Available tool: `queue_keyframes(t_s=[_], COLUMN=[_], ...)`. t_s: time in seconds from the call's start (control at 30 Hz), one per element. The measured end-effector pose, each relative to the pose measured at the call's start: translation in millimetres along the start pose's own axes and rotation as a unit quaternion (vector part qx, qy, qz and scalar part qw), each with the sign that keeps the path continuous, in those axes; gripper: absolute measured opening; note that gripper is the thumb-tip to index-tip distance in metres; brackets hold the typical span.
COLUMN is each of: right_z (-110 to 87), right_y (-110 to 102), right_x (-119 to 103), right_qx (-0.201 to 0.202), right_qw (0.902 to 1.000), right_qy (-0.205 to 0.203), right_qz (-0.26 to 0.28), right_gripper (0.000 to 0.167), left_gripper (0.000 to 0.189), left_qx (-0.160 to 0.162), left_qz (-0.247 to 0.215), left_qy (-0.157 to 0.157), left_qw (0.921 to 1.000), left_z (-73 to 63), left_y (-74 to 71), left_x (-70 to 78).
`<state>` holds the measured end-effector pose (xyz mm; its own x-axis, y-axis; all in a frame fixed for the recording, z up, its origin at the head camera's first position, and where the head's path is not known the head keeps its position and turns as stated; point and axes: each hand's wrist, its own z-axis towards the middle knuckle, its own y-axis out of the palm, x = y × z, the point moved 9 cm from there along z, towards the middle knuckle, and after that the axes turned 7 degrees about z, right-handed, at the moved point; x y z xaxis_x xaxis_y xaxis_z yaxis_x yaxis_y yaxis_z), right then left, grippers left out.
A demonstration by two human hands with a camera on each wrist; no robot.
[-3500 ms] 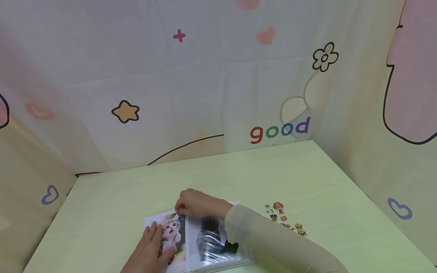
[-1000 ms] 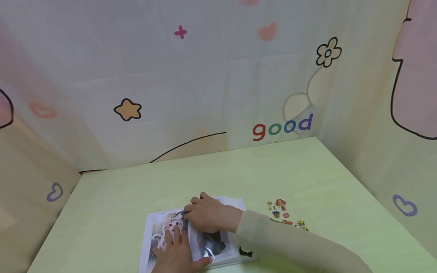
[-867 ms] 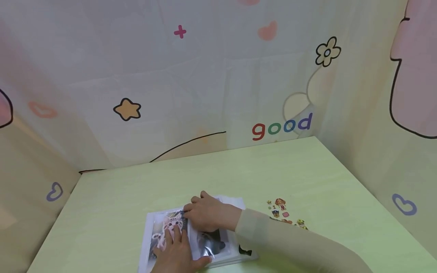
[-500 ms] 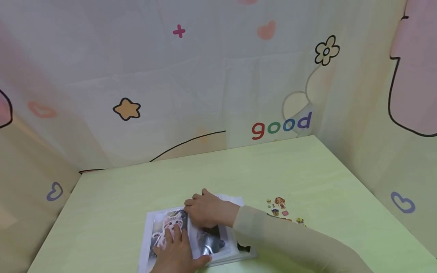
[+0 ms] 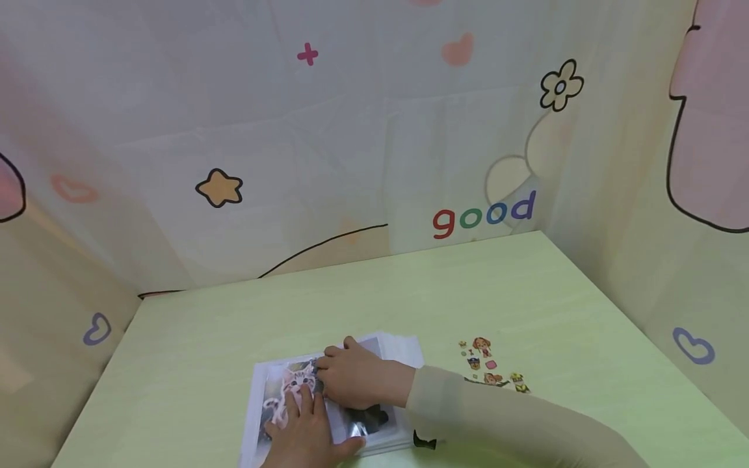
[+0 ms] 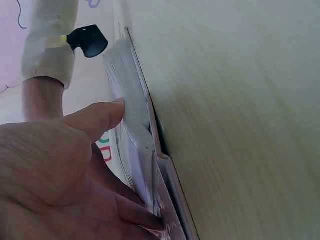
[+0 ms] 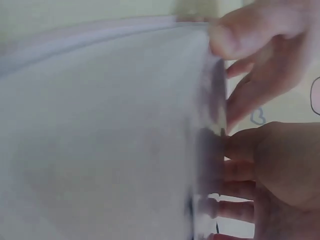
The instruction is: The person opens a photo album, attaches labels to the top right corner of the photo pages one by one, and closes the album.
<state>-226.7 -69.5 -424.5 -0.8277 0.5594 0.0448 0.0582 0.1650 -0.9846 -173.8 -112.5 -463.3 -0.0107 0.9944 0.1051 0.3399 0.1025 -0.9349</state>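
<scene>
Head view: the left hand lies, fingers spread, on the kitten picture in an open album; the right hand rests near its middle, whether pinching anything cannot be told. The album lies on a table, stickers beyond the right sleeve.

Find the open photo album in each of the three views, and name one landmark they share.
Head: the album lies at the bottom, left of centre.
Left wrist: the album slants down the middle, seen edge-on.
Right wrist: the album fills the left side, blurred.
Shared landmark: the left hand, at bottom, left and upper right respectively.
</scene>
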Motion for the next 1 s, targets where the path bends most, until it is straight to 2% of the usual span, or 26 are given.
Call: queue_keyframes(t_s=[0.2,0.43,0.57,0.67,0.77,0.9,1.0], right_z=[4.3,6.1,7.0,6.4,4.2,-0.2,-1.5], right_y=[5.4,7.2,7.7,5.2,1.5,0.8,2.8], right_x=[2.4,11.1,11.5,9.4,3.1,-5.8,-6.4], right_qx=[0.003,-0.006,0.0,0.013,0.028,0.026,0.017], right_qw=[0.9995,0.9994,0.9995,0.9996,0.9994,0.9979,0.9979], right_qy=[0.014,0.033,0.029,0.017,-0.014,-0.057,-0.057], right_qz=[-0.027,-0.007,-0.008,-0.017,-0.012,0.018,0.024], right_gripper=[0.042,0.043,0.043,0.041,0.038,0.037,0.038], left_gripper=[0.116,0.115,0.116,0.116,0.117,0.117,0.117], left_qx=[0.003,0.007,0.003,0.002,0.006,0.015,0.021], left_qz=[-0.002,0.008,0.013,0.017,0.017,0.013,0.009], left_qy=[-0.001,-0.004,-0.008,-0.011,-0.01,-0.004,0.003], left_qw=[1.0,0.9999,0.9999,0.9998,0.9998,0.9998,0.9997], left_z=[-1.0,-0.7,0.3,0.5,-0.8,-3.0,-3.6], left_y=[1.2,0.7,1.0,0.9,0.7,0.9,0.5], left_x=[-0.5,-1.1,-2.6,-4.1,-4.6,-4.0,-3.3])
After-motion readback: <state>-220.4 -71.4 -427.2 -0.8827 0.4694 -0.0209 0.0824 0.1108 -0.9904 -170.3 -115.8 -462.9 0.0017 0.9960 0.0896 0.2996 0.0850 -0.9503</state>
